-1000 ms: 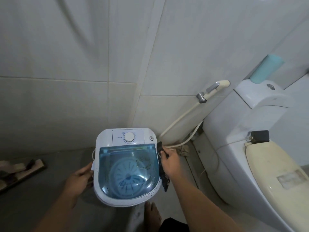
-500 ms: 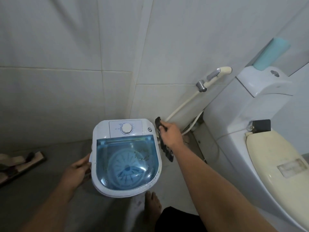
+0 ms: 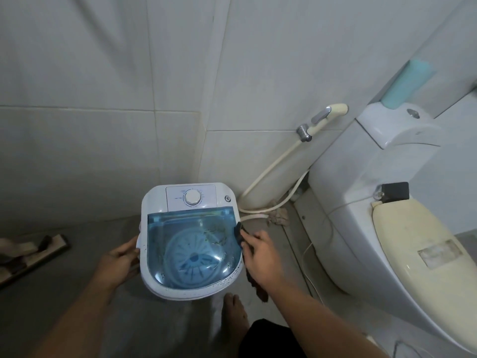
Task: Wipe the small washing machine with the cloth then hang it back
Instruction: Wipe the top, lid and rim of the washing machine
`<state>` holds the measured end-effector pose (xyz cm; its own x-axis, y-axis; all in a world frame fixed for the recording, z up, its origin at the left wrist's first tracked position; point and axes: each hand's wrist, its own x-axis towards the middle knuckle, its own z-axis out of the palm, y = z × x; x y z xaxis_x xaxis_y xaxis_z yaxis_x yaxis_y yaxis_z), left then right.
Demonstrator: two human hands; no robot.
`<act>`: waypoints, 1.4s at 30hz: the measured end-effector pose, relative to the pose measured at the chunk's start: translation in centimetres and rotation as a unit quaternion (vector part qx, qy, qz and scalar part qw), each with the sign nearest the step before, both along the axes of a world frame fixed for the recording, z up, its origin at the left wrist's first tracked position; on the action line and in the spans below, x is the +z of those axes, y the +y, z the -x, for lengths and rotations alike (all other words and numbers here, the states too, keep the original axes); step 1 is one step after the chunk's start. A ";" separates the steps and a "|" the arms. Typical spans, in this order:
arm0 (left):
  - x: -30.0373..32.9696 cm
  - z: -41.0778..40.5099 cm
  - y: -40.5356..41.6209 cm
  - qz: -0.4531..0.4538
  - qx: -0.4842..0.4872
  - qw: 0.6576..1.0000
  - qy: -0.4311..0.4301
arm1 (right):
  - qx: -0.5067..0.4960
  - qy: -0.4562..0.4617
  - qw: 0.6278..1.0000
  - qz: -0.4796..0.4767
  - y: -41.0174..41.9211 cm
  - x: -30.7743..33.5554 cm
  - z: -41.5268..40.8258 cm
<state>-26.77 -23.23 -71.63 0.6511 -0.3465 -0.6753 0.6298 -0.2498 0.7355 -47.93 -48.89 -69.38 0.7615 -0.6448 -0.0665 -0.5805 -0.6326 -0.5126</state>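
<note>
The small washing machine (image 3: pixel 157 200) is white with a clear blue lid (image 3: pixel 192 244) and a round dial at its back; it stands on the grey floor against the tiled wall. My right hand (image 3: pixel 260 254) presses a dark cloth (image 3: pixel 239 235) against the machine's right rim; the cloth's lower end hangs down beside the machine, below my wrist. My left hand (image 3: pixel 120 262) grips the machine's left side and steadies it.
A white toilet (image 3: pixel 387 228) with a cream lid stands close on the right. A cream bidet sprayer (image 3: pixel 322 117) hangs on the wall, its hose running down behind the machine. My bare foot (image 3: pixel 235 313) is in front. A brush (image 3: pixel 31 251) lies at the left.
My right hand slid the cloth up to the machine's back right corner, then back down along the right rim toward me. My left hand stayed on the left side.
</note>
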 end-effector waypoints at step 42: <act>0.6 0.6 0.1 -0.006 0.032 0.999 -0.014 | -0.015 -0.094 0.995 0.010 12.8 -2.6 5.1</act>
<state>-27.37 -23.12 -71.05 0.6906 -0.2965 -0.6597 0.6234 -0.2183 0.7508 -53.00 -36.06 -71.98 0.7402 -0.6666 0.0876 -0.4942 -0.6278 -0.6014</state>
